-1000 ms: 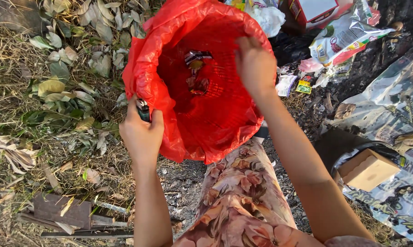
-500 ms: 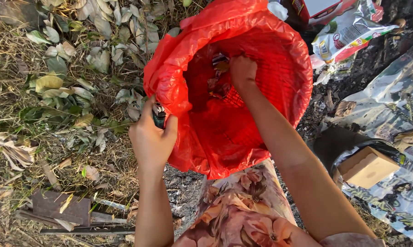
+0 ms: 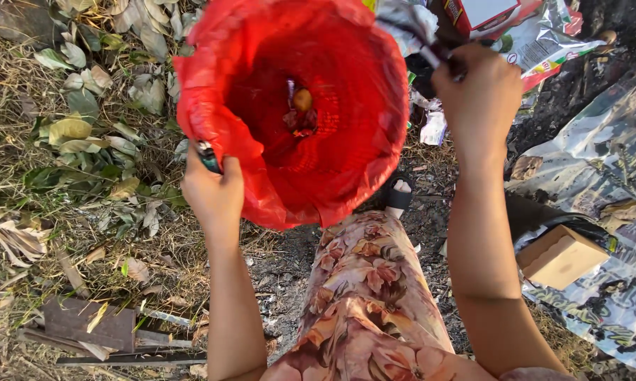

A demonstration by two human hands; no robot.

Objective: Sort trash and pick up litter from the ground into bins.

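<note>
L hand (image 3: 213, 194) fist-gripped on rim of red bag (image 3: 346, 120), held open over dry ground w/ leaves (image 3: 85, 127). Inside bag at bottom: wrappers (image 3: 300, 116), small yellow bit. R hand (image 3: 477, 95) pinches crumpled litter (image 3: 410, 21) just beside bag rim.

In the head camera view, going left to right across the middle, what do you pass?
Dry leaves on the grass → left hand gripping the bag's rim → open red bag → right hand holding a scrap of wrapper → silvery plastic sheet.
</note>
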